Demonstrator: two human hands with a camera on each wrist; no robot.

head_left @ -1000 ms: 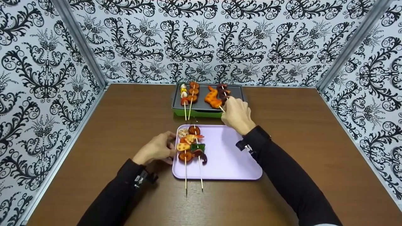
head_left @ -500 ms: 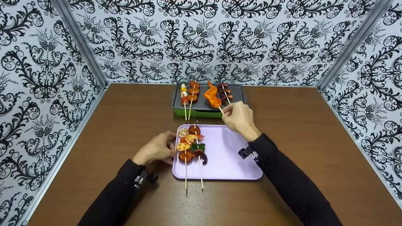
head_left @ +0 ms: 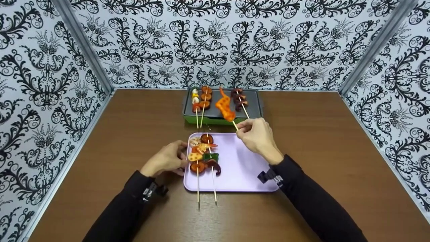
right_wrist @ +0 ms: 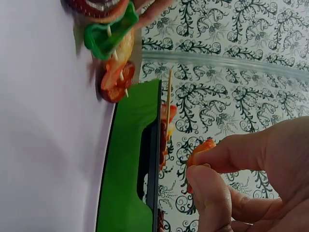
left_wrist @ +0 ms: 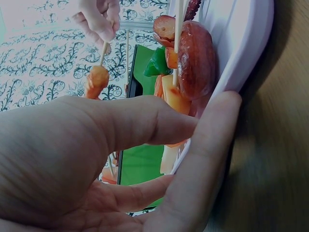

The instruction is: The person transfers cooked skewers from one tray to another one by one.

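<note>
The right hand (head_left: 258,136), grip closed, pinches the wooden stick (head_left: 235,125) of an orange wing-shaped skewer (head_left: 225,107), raised near a grey-topped green grill (head_left: 214,105); the left hand (head_left: 166,158) pinches a lilac rectangular tray (head_left: 242,174) by its rim.

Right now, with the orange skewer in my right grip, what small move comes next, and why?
I'd probably lower the orange skewer onto the bare right side of the tray. Your right grip holds it up by its stick, your left grip pinches the tray's left rim, and two skewers occupy the left side.
</note>
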